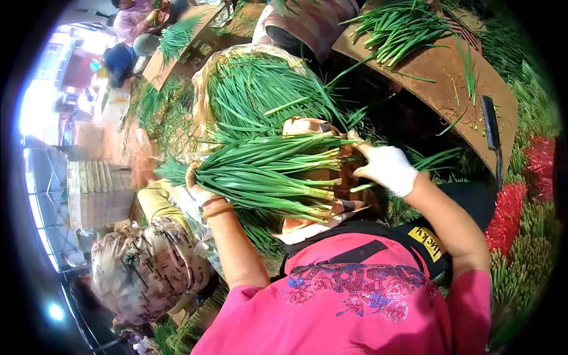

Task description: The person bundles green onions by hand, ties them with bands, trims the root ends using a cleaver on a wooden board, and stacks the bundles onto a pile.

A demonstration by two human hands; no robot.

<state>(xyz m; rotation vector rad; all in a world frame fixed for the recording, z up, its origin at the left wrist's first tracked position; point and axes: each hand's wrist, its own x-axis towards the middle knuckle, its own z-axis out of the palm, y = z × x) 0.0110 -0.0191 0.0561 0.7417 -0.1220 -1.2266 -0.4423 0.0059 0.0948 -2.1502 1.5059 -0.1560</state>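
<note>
My left hand (200,190) is wrapped round the leafy part of a large bunch of green onions (266,171), which lies sideways across my lap. The pale stem ends fan out toward the right. Beside those ends is my right hand (387,168), in a white glove with bare fingertips, its thumb and forefinger apart. The forefinger reaches the tip of one upper stem; my other fingers are partly hidden. A single loose stalk (362,188) shows just below the right hand. Beyond the bunch stands an open sack (200,94) filled with more green onions.
At the upper right, a brown board (426,77) carries a pile of green onions (402,29) and a dark-handled blade (490,124). Red ties (507,216) lie on stacked bunches at the right. People sit nearby: one in a patterned top (145,269), others at the upper left.
</note>
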